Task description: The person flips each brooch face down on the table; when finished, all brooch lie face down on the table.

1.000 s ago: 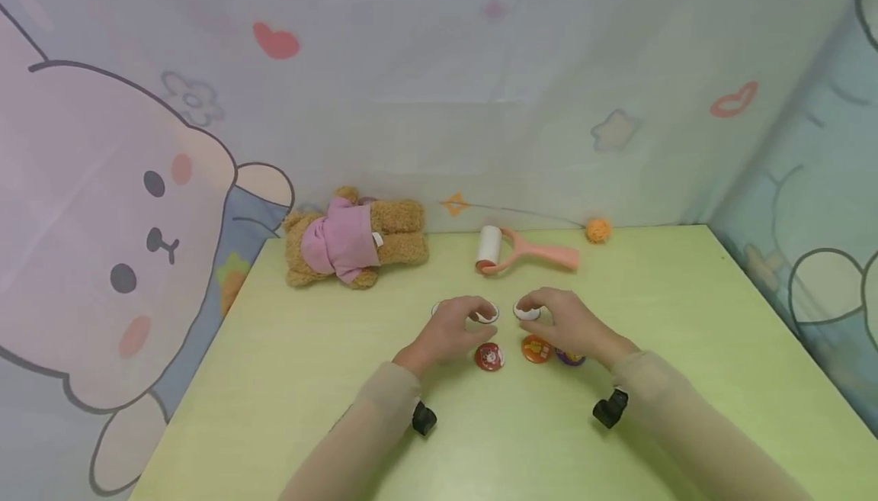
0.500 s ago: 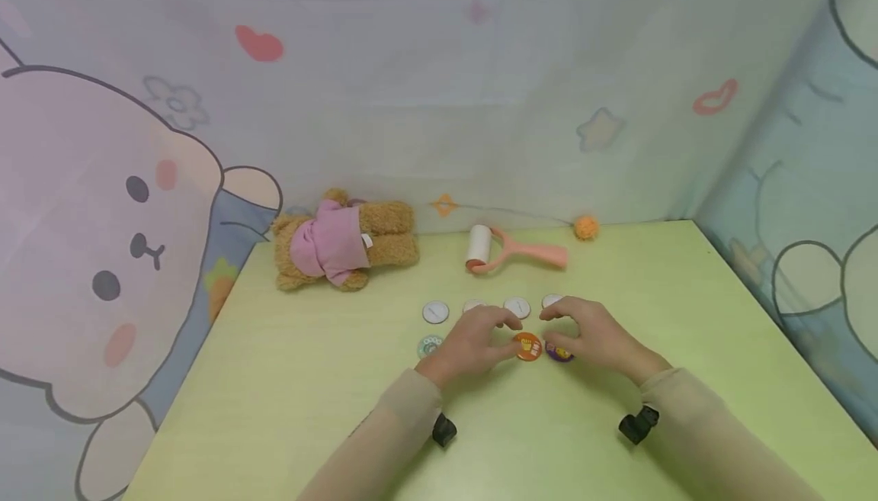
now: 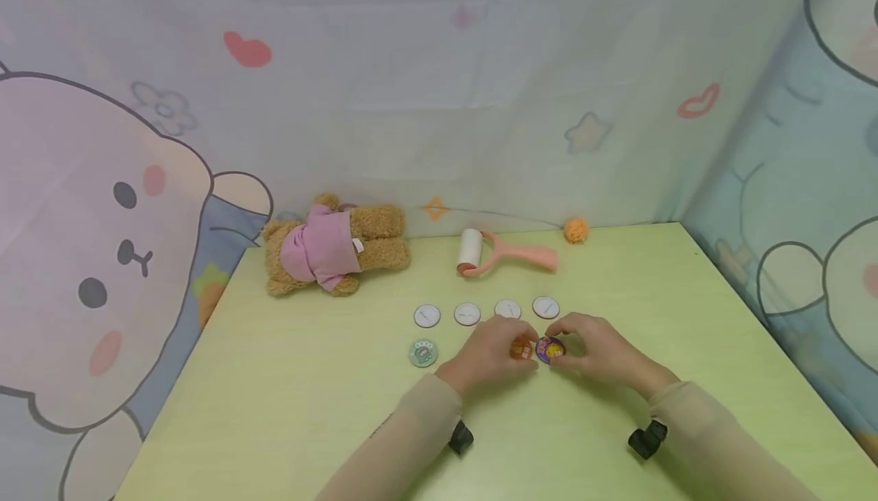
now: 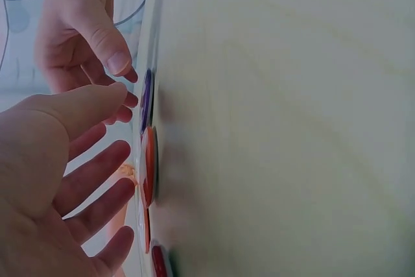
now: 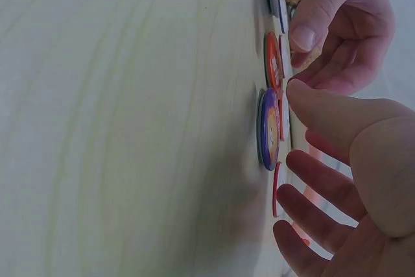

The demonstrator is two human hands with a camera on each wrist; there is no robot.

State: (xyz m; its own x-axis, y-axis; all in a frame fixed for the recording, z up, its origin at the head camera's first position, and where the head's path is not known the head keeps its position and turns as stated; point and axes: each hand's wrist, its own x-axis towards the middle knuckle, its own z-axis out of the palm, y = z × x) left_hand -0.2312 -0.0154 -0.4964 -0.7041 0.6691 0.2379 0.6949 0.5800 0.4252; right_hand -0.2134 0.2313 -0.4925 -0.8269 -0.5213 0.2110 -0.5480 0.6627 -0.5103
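My left hand [image 3: 494, 352] is over the orange button badge [image 3: 521, 347], thumb and fingers spread around it. Just right of it, my right hand [image 3: 600, 350] has its thumb and index fingertip near the edges of the purple button badge [image 3: 550, 349]. Both wrist views show the fingers apart and relaxed beside the badges. A green button badge [image 3: 423, 352] lies left of my left hand. The red button badge [image 4: 159, 261] is hidden by that hand in the head view. Behind runs a row of white badge backs with pins, one a white badge back [image 3: 427, 316].
A teddy bear [image 3: 329, 248] in a pink top lies at the back left of the table [image 3: 295, 409]. Right of it are a lint roller [image 3: 507, 252] with a pink handle and a small orange ball [image 3: 575, 230]. A printed curtain [image 3: 384, 89] hangs behind the table.
Both hands have moved from the white badge backs to the orange and purple badges in the front row, coming lower. The white row and the green badge are now uncovered. The head view has shifted.
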